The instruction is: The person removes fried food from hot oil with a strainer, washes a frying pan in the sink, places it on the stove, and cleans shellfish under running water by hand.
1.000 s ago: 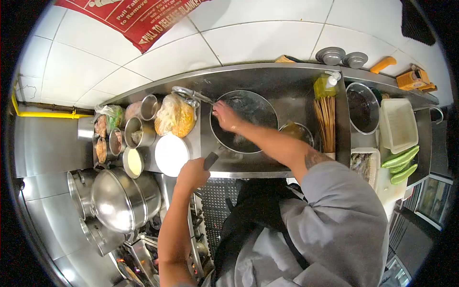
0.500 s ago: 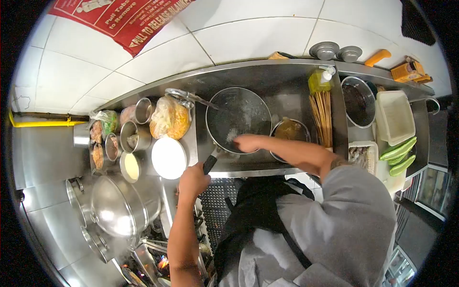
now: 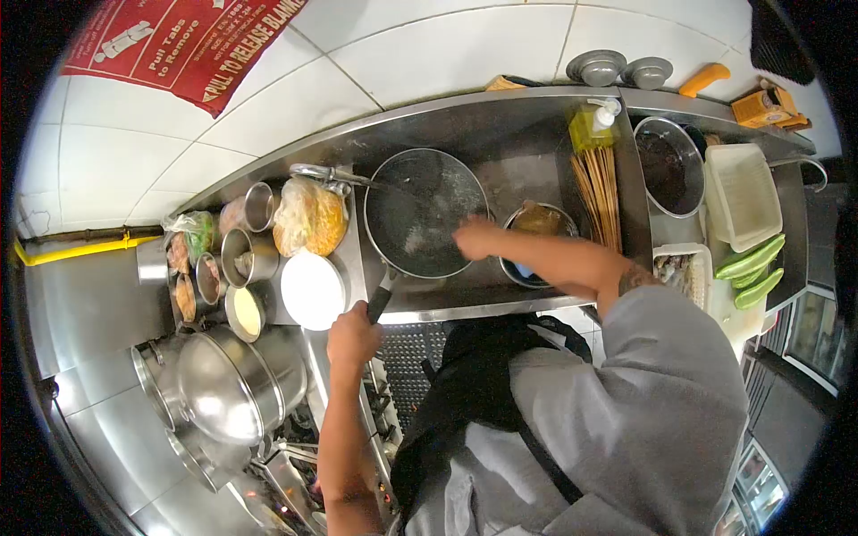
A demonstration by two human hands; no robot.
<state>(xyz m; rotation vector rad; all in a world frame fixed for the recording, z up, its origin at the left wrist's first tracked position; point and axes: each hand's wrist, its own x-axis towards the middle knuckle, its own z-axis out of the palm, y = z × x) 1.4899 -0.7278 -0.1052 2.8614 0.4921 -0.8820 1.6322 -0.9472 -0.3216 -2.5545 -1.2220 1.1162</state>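
Note:
A dark round pan (image 3: 407,228) tilts in the metal sink (image 3: 527,170), with foamy, wet-looking patches on its inside. My left hand (image 3: 353,339) is closed around the pan's black handle (image 3: 382,299). At the pan's right inner side is my right hand (image 3: 476,238), its fingers curled and slightly blurred. Whatever lies under those fingers is hidden. Just behind my right forearm stands a metal bowl (image 3: 572,223) with a brownish item and something blue in it. The tap (image 3: 331,174) reaches over the pan's left rim.
Left of the sink are a white plate (image 3: 313,293), a bag of yellow food (image 3: 310,219) and several metal containers. A soap pump bottle (image 3: 593,128) and thin wooden sticks (image 3: 597,192) stand at the right. Large pots (image 3: 232,384) and a lit stove lie lower left.
My right hand has moved slightly up and right against the pan's inside. My left hand still grips the handle. The whole view has shifted a little.

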